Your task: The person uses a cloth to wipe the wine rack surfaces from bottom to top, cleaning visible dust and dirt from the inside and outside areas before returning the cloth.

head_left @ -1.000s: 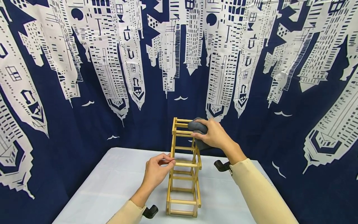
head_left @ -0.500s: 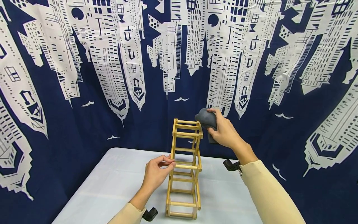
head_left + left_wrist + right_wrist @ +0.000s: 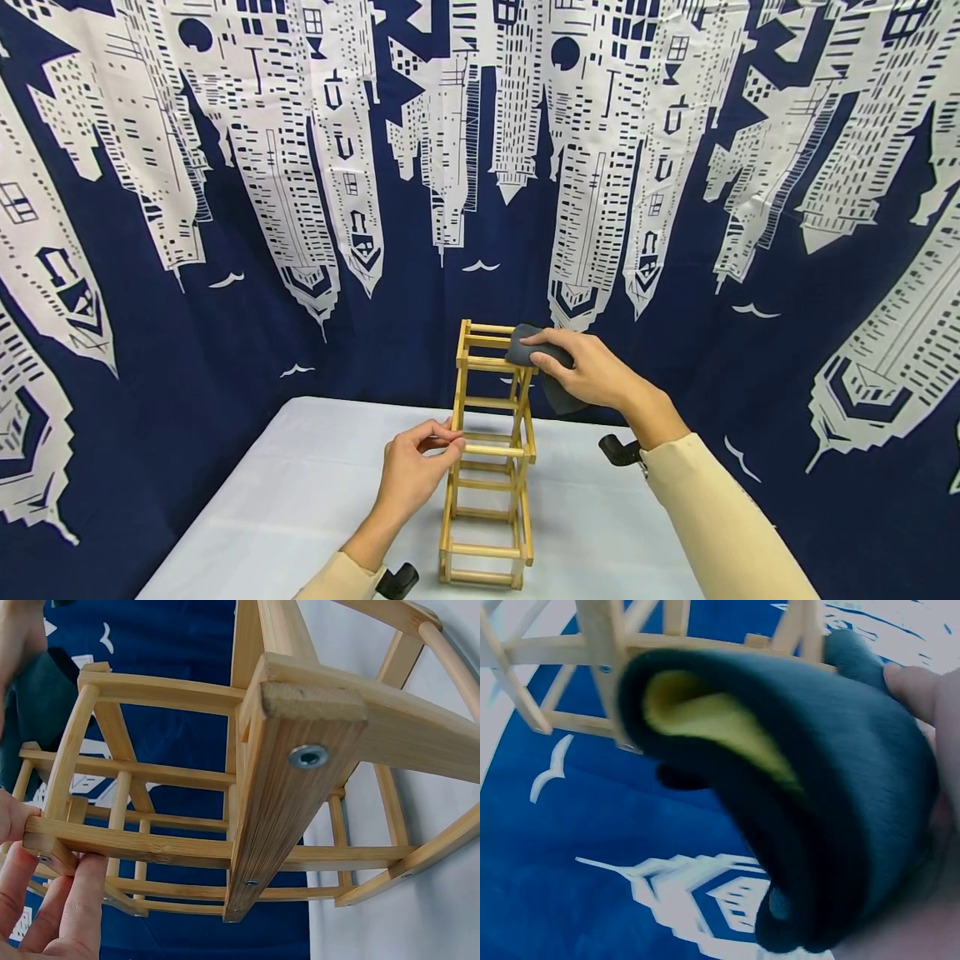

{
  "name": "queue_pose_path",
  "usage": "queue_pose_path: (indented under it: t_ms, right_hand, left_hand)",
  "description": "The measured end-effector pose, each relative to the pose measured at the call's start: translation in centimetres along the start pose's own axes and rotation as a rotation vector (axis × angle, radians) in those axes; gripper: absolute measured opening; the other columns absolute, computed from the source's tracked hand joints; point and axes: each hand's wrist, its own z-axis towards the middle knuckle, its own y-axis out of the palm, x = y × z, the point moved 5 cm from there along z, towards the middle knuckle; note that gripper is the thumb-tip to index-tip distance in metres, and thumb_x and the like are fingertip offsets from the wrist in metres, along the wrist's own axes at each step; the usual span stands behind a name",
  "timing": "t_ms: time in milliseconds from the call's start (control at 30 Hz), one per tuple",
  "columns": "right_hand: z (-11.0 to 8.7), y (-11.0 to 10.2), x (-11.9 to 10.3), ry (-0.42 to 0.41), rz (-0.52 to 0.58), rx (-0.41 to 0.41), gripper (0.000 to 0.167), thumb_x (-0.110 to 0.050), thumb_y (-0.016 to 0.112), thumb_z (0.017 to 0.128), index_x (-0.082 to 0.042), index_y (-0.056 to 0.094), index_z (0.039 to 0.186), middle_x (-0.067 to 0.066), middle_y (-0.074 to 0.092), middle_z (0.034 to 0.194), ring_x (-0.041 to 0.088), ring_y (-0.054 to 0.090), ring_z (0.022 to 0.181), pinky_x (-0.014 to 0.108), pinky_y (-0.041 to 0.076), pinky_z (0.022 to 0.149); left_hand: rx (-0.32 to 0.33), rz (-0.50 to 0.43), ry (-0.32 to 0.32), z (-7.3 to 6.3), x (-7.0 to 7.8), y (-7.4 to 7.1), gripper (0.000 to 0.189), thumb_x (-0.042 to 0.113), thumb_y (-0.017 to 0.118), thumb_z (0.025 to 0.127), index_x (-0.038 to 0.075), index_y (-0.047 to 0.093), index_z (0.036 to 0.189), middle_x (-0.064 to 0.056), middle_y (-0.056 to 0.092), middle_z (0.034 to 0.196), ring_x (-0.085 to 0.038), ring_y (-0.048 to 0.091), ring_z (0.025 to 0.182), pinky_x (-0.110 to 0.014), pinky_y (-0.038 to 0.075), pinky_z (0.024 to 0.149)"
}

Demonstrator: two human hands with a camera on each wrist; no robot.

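A tall wooden rack (image 3: 491,449) of slats and round rungs stands upright on the table. My left hand (image 3: 415,467) pinches its left side at about mid-height; in the left wrist view the fingers (image 3: 84,900) grip the end of a side slat. My right hand (image 3: 600,367) holds a folded dark grey cloth (image 3: 522,346) against the rack's top right corner, thumb and fingers around it. One end of the cloth hangs down outside the rack. Yellow shows inside the cloth's fold (image 3: 727,727) in the right wrist view.
A white-covered table (image 3: 300,483) lies under the rack. Close behind it hangs a navy curtain (image 3: 405,350) with upside-down white buildings. Black wrist mounts (image 3: 621,450) stick out at both sleeves.
The right hand lifted the cloth up and right off the rack, then brought it back down onto the top right corner. My left hand keeps its grip at mid-height.
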Motion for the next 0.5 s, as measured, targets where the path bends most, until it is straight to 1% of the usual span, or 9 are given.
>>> queue_pose_path:
  t_ms: [67,133,200,367,500]
  right_hand:
    - [0.4,0.4,0.2,0.000,0.003,0.011,0.035,-0.031,0.065,0.122,-0.025,0.072,0.156,0.018,0.078,0.145,0.031,0.077,0.116,0.057,0.066,0.102]
    - [0.6,0.7,0.5,0.006,-0.001,0.027,0.035,-0.028,0.065,0.122,-0.025,0.072,0.156,0.018,0.077,0.147,0.033,0.077,0.119,0.059,0.065,0.104]
    - [0.8,1.0,0.7,0.012,-0.008,0.046,0.034,-0.025,0.066,0.121,-0.023,0.072,0.154,0.020,0.076,0.143,0.034,0.075,0.116,0.058,0.064,0.100]
    - [1.8,1.0,1.0,0.026,-0.022,0.073,0.031,-0.023,0.067,0.120,-0.023,0.076,0.150,0.020,0.075,0.129,0.031,0.068,0.103,0.051,0.059,0.088]
    - [3.1,1.2,2.0,0.075,-0.015,0.064,0.031,-0.024,0.066,0.121,-0.024,0.076,0.151,0.021,0.073,0.130,0.031,0.066,0.103,0.050,0.059,0.088]
  left_hand:
    - [0.009,-0.006,0.005,0.1,0.0,-0.2,0.012,0.010,0.096,0.095,0.019,0.088,0.093,-0.007,0.091,0.119,-0.019,0.089,0.109,-0.028,0.072,0.099]
    - [0.010,-0.011,0.005,0.0,0.0,-0.3,0.013,0.009,0.095,0.095,0.019,0.088,0.093,-0.007,0.091,0.119,-0.021,0.089,0.112,-0.028,0.072,0.099]
    - [0.002,-0.016,-0.003,0.0,0.0,-0.4,0.013,0.009,0.096,0.095,0.020,0.088,0.093,-0.008,0.091,0.120,-0.022,0.088,0.116,-0.027,0.072,0.099]
    - [-0.005,-0.036,-0.011,0.0,-0.1,-0.4,0.013,0.010,0.096,0.096,0.020,0.088,0.092,-0.006,0.091,0.120,-0.026,0.087,0.120,-0.033,0.073,0.098]
    - [-0.014,-0.045,-0.004,0.1,-0.1,-0.2,0.012,0.009,0.095,0.096,0.018,0.088,0.093,-0.005,0.092,0.118,-0.028,0.087,0.123,-0.037,0.073,0.099]
